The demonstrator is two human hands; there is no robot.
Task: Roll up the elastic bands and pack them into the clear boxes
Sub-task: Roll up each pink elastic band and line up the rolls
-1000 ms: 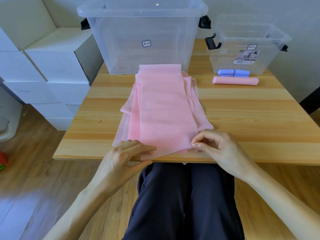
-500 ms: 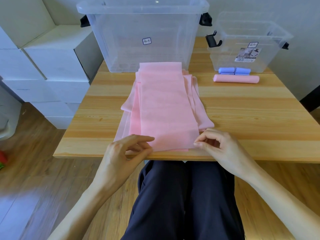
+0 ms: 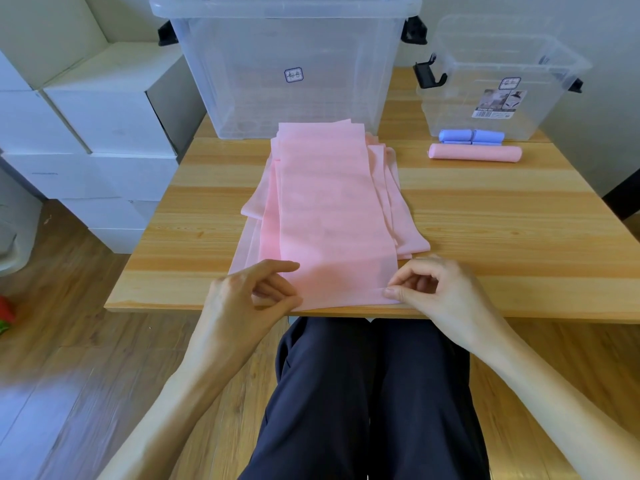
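Observation:
A stack of flat pink elastic bands (image 3: 329, 202) lies lengthwise down the middle of the wooden table (image 3: 502, 244). My left hand (image 3: 249, 296) pinches the near left corner of the top band. My right hand (image 3: 440, 289) pinches its near right corner at the table's front edge. A rolled pink band (image 3: 475, 153) and a rolled blue band (image 3: 471, 136) lie at the back right, in front of the small clear box (image 3: 498, 81). A large clear box (image 3: 287, 64) with its lid on stands behind the stack.
White cartons (image 3: 86, 133) are stacked left of the table. My dark-trousered legs (image 3: 363, 393) sit under the front edge. A wall runs behind the boxes, and wooden floor shows on both sides.
The near end of the top band has been drawn in from over the table edge, and both hands have shifted slightly along its corners. The view tilted a little.

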